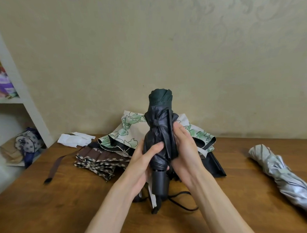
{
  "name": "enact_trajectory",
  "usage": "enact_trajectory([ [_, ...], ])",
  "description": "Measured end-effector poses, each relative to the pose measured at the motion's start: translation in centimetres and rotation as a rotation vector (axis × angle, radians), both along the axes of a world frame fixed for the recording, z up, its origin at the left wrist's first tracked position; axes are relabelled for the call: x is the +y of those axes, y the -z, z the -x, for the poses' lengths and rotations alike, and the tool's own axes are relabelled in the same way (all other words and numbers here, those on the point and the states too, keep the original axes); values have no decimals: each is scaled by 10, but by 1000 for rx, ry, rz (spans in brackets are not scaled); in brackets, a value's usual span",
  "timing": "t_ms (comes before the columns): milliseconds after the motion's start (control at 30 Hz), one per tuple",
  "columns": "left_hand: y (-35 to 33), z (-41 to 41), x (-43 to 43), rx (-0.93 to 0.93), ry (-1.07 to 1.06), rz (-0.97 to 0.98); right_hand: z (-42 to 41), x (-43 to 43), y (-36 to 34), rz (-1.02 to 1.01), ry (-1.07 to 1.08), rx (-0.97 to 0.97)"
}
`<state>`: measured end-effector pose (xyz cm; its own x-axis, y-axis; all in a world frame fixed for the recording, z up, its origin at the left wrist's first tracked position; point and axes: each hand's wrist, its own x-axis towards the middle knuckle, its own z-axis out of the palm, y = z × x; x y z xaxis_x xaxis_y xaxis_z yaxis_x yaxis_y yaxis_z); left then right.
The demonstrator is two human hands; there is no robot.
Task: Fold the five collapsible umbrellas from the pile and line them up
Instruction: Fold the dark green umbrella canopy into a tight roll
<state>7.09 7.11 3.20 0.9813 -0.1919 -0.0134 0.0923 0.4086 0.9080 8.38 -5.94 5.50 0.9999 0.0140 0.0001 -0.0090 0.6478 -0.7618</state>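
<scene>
I see both hands raised over the middle of the bench, holding a black umbrella (157,132) upright between them. My left hand (144,161) grips the lower part of the bundle, with the thumb laid across the gathered black cloth and the fingers curled behind it. My right hand (184,148) cups the other side, its fingers bent lightly round the folds next to a dark strap that runs up the cloth. The umbrella is collapsed and loosely bunched. Dark green cloth shows at its top, and its stubby black handle (160,182) hangs below my palms, above the wood.

Behind the hands, at the middle of the back edge, the rest of the pile lies against the wall. A cream umbrella with green flowers (129,131) is slumped half open. A brown checked umbrella (99,159) lies flattened to its left. Something flat and black (217,165) pokes out on the right. A brown strap (57,165) trails from the checked umbrella toward the left edge, and crumpled white paper (75,139) sits near the back left corner.

A silver umbrella (283,175), folded and twisted shut, lies well apart from the pile near the right edge.

The bench (67,205) is brown wood with a visible grain. The wall (168,56) behind it is beige with a faint raised pattern. A white shelf unit (19,87) stands beyond the left edge, and a spotted bag (28,141) sits in its lower compartment.
</scene>
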Motion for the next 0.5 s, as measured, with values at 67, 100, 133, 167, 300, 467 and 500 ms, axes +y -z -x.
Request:
enact_trajectory([
  [67, -3, 1, 0, 25, 35, 32, -1, 5, 0, -48, -72, -4],
  [100, -4, 3, 0, 30, 61, 58, -1, 6, -1, -55, -106, -4],
  [133, -4, 3, 0, 28, 86, 86, 0, 5, -2, -46, -136, 1],
  [167, -5, 5, 0, 24, 113, 114, 0, 2, -5, -27, -164, 12],
  [300, -18, 11, 0, 19, 209, 85, 3, -8, -9, 28, -134, -13],
  [467, -22, 6, 14, -61, 151, -147, 0, -24, -8, 529, 128, -137],
  [500, -21, 4, 17, -89, 132, -140, 0, -28, -8, 593, 164, -165],
])
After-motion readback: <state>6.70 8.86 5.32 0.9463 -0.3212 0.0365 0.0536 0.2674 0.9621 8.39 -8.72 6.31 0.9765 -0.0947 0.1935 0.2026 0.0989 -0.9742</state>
